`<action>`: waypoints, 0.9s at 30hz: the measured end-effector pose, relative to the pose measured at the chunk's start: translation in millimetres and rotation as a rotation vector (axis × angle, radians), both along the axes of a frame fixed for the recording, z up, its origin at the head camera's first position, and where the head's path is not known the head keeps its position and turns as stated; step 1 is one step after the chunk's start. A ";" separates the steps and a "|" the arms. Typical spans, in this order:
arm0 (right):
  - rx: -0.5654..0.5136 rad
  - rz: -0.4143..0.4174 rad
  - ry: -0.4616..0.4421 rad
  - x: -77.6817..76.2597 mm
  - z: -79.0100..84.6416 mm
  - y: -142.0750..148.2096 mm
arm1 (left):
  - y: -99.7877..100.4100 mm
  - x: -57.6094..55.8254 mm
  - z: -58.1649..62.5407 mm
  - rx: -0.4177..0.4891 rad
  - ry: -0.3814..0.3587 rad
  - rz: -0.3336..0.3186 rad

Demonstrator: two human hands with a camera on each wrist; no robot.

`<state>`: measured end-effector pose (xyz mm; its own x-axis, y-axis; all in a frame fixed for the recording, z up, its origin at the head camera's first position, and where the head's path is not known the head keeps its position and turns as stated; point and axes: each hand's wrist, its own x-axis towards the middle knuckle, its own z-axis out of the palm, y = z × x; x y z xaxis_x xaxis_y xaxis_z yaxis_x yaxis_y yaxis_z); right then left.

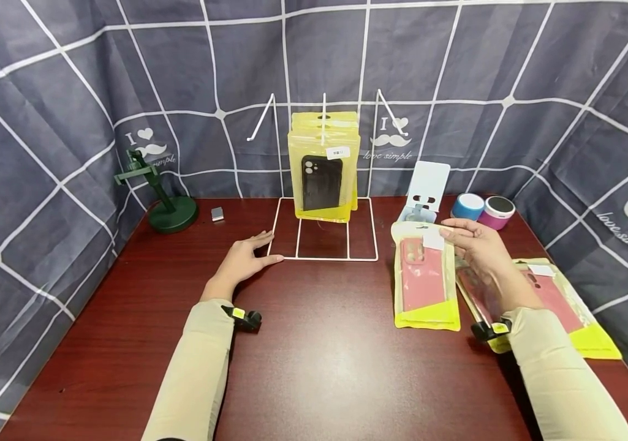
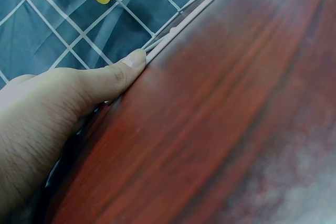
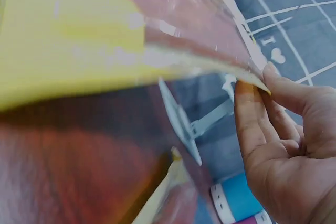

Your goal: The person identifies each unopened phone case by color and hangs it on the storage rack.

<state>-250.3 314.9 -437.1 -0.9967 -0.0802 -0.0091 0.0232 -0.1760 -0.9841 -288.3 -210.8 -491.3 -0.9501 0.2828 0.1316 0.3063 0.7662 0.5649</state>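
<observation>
Between thumb and fingers, my right hand (image 1: 481,254) pinches the upper right corner of a yellow-edged pouch (image 1: 423,282) holding a pink phone case. In the right wrist view this pouch (image 3: 184,14) hangs above the table, tilted, with the thumb on one face. My left hand (image 1: 242,260) rests at the front left corner of a white wire display rack (image 1: 330,260), fingers extended. The left wrist view has the thumb (image 2: 113,80) against the base wire. Yellow pouches with a black phone case (image 1: 321,184) in front hang on the rack's middle hook.
More pouches with pink cases (image 1: 556,300) lie at the right, partly under my right forearm. A light-coloured phone stand (image 1: 429,177), a blue cylinder (image 1: 467,207) and a magenta cylinder (image 1: 497,212) stand behind. A green stand (image 1: 173,214) and a small grey block (image 1: 217,214) are at the back left.
</observation>
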 end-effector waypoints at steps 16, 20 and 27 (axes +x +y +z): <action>-0.328 -0.075 0.194 26.4 57.3 -31.3 | -1.9 1.1 3.8 -0.004 0.009 -0.011; -0.324 -0.100 0.287 31.4 69.5 -42.8 | -1.9 1.0 4.6 -0.008 0.018 -0.016; -0.269 -0.226 0.435 38.7 93.0 -67.7 | 1.1 1.1 2.6 0.007 0.002 -0.010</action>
<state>-211.6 247.2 -344.1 -0.8967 0.1934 0.3982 -0.4426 -0.3754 -0.8143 -287.1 -209.7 -488.7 -0.9470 0.2914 0.1353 0.3149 0.7590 0.5699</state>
